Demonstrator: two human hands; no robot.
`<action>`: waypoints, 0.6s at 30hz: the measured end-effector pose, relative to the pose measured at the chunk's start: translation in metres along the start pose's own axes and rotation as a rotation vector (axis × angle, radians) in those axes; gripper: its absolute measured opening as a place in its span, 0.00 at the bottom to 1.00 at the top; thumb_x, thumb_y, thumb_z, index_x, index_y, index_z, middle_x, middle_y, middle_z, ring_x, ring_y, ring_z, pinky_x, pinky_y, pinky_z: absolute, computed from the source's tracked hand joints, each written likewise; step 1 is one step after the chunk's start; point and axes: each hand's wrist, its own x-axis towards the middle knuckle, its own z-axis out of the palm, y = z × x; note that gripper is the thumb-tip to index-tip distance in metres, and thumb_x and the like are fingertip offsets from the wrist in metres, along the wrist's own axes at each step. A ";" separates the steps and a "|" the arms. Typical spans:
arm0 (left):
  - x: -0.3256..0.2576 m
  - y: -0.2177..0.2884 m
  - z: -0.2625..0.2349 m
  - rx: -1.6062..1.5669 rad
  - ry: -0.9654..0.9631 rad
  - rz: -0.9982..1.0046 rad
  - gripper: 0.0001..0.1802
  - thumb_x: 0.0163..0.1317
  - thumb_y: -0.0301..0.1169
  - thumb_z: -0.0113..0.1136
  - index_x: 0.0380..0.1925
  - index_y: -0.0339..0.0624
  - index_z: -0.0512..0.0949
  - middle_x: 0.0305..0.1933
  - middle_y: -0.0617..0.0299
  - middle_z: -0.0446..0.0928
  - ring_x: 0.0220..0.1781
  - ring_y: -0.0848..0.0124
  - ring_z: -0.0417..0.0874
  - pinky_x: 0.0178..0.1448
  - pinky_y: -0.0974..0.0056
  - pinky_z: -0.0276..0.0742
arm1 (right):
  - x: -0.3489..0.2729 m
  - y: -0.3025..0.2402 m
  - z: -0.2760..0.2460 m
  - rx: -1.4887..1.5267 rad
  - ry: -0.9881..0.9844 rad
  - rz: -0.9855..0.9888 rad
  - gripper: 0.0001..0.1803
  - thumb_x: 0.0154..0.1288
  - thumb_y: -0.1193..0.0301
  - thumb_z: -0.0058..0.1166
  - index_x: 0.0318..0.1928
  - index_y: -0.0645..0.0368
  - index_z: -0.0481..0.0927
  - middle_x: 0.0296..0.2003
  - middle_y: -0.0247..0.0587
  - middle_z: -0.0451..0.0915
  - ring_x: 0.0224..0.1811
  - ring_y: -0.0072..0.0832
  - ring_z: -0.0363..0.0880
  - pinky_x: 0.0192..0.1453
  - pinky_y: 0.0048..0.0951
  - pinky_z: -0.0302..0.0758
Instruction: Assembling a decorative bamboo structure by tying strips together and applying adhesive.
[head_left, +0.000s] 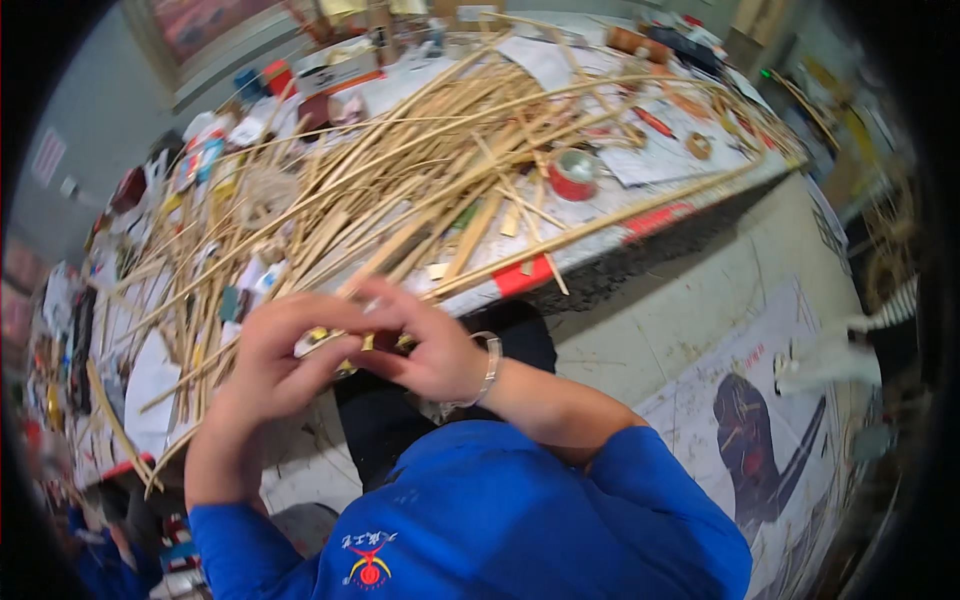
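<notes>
My left hand (277, 350) and my right hand (437, 345) meet in front of my body, at the near edge of the table. Between them is a small shiny yellow-and-white thing (318, 338), mostly covered by fingers and too blurred to name. The left thumb and fingers are bent round it. Fingers of my right hand close on its other side, and a silver bracelet (491, 368) circles that wrist. Just beyond the hands lies a large heap of thin bamboo strips (400, 170), spread across the table.
A roll of tape (573, 175) with a red side stands right of the strips, near paper sheets and a red marker (653, 122). Boxes and clutter line the back. A printed sheet (740, 430) lies on the floor at right. Another person (100, 550) shows at lower left.
</notes>
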 end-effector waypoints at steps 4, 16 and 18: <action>-0.063 -0.032 0.017 -0.455 0.716 -0.001 0.07 0.64 0.26 0.49 0.40 0.35 0.72 0.39 0.53 0.77 0.41 0.67 0.79 0.50 0.63 0.74 | -0.048 0.016 0.005 -0.015 0.073 0.183 0.07 0.60 0.73 0.52 0.38 0.61 0.78 0.29 0.40 0.78 0.31 0.26 0.78 0.35 0.24 0.73; -0.135 -0.084 0.038 -0.422 1.183 0.019 0.11 0.66 0.24 0.43 0.45 0.34 0.71 0.47 0.51 0.75 0.49 0.64 0.77 0.55 0.63 0.73 | -0.167 0.043 -0.046 -0.138 0.208 0.684 0.06 0.61 0.72 0.53 0.35 0.62 0.79 0.27 0.32 0.78 0.28 0.14 0.72 0.33 0.18 0.71; -0.145 -0.086 0.032 -0.409 1.266 0.025 0.10 0.66 0.24 0.43 0.44 0.34 0.71 0.46 0.50 0.75 0.49 0.63 0.77 0.56 0.62 0.74 | -0.172 0.049 -0.056 -0.211 0.231 0.676 0.06 0.59 0.74 0.53 0.35 0.63 0.79 0.27 0.32 0.78 0.29 0.15 0.73 0.35 0.18 0.71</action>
